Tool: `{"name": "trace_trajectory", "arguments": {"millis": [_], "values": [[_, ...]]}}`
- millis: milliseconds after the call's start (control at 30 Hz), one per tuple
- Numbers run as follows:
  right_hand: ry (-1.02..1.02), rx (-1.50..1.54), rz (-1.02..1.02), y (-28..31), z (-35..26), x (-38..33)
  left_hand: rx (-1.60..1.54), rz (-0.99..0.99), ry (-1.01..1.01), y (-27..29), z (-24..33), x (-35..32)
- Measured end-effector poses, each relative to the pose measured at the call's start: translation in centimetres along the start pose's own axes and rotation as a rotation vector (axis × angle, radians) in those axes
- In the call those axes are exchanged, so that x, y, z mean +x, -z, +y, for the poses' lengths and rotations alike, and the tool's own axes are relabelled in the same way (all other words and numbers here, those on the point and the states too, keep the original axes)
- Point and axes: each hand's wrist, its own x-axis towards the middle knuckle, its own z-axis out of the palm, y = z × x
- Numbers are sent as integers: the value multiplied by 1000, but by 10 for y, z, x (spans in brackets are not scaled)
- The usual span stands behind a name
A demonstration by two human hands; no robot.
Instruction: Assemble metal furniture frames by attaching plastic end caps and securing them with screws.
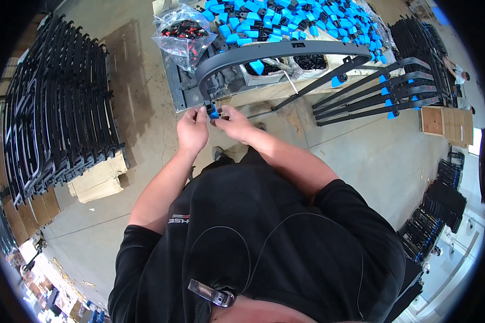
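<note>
Blue clip [214,113] pinched between fingers of left hand [193,131] and right hand [233,124].

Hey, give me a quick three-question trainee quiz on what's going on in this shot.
1. True or false: both hands, the left hand and the right hand, meet at the end of the curved grey frame.
2. What colour is the small clip between the fingers? A red, B blue, C yellow.
3. Fill in: finished frames with blue clips lie to the person's ____.

Key: 1 true; 2 B; 3 right.
</note>
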Motion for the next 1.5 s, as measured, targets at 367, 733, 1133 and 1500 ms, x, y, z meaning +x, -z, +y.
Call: {"name": "trace_trajectory", "arguments": {"millis": [367, 733, 1133, 1500], "values": [[-223, 985, -418, 34, -57, -45, 388, -156, -823, 28, 39, -39], [-195, 841, -378, 38, -46, -51, 164, -247, -691, 21, 26, -27], [-149, 604, -393, 41, -45, -23, 117, -140, -370, 20, 22, -22], [111, 196, -103, 29, -47, 17, 765, -169, -362, 16, 42, 6]]}}
